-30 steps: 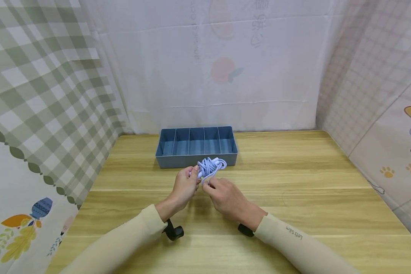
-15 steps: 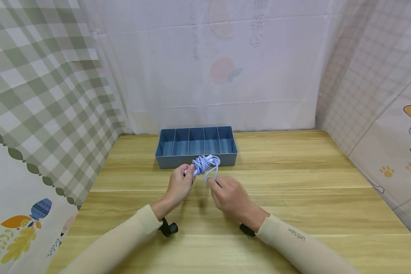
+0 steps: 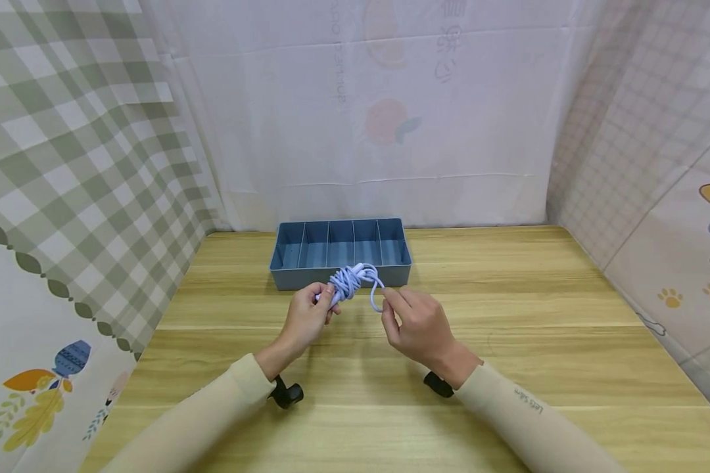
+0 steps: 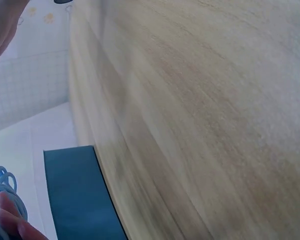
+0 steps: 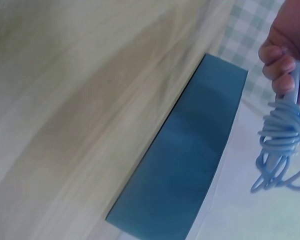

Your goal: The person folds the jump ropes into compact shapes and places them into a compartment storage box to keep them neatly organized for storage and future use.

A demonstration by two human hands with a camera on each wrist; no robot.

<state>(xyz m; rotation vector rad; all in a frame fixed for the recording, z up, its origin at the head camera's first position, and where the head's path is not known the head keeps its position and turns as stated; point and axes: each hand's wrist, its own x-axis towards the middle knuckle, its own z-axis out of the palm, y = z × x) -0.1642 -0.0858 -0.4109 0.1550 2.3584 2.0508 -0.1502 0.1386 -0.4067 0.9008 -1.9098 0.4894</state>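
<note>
Since the earlier frames both hands have shifted up toward the tray, and the right hand has moved out to the right, drawing a loop off the bundle.

Head view: left hand (image 3: 307, 316) grips the near end of the cable bundle (image 3: 348, 281), fingers curled round it; bundle is held in the air just in front of the blue divided tray (image 3: 338, 272), above the surface (image 3: 509, 315). Right hand (image 3: 421, 323) pinches a loose cable loop (image 3: 377, 295) hanging off the bundle's right side. Hands near each other, not touching. Judgement: winding is best done with the left grip firm so the coils don't slip, and the loose end kept taut while it is wrapped round the middle. Tray has five compartments, nothing seen in them. Wood-grain surface, cloth backdrops all round: green check at left, pale printed sheet behind, grid and paw prints at right. Beige sleeves, black wrist mounts.

Left wrist view: mostly blurred surface, tray wall (image 4: 75, 195), a few coils (image 4: 2, 187) and a fingertip at lower left.

Right wrist view: left hand's fingers (image 5: 277, 57) wrapped round the bundle (image 5: 285, 132), loops dangling; tray's outer wall (image 5: 190, 155) beside blurred surface.
</note>
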